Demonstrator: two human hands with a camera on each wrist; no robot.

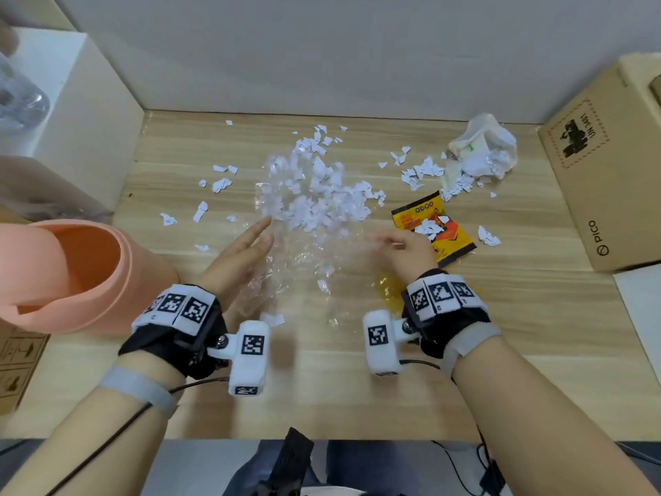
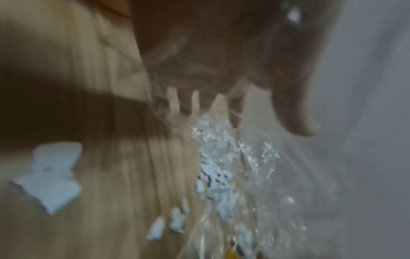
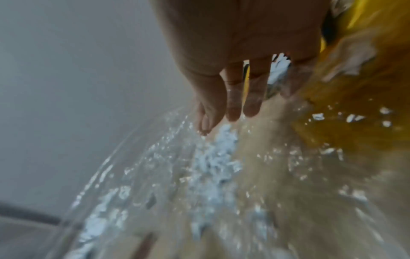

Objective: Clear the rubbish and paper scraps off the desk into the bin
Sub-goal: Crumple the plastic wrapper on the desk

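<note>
A heap of white paper scraps (image 1: 314,191) lies mid-desk, partly on a crumpled clear plastic film (image 1: 297,255). More scraps are scattered around it. My left hand (image 1: 255,238) hovers at the film's left side with its fingers (image 2: 186,103) straight and spread, holding nothing. My right hand (image 1: 388,241) reaches in from the right; in the right wrist view its thumb and forefinger (image 3: 205,126) meet on the film's raised edge (image 3: 124,166). A yellow-red snack wrapper (image 1: 434,227) lies just beyond the right hand. A yellow translucent wrapper (image 1: 386,288) sits by the right wrist.
The orange bin (image 1: 78,277) stands tilted at the desk's left edge, its mouth facing right. A crumpled white plastic bag (image 1: 483,148) with scraps lies at the back right. A cardboard box (image 1: 608,166) bounds the right side, a white box (image 1: 64,94) the left.
</note>
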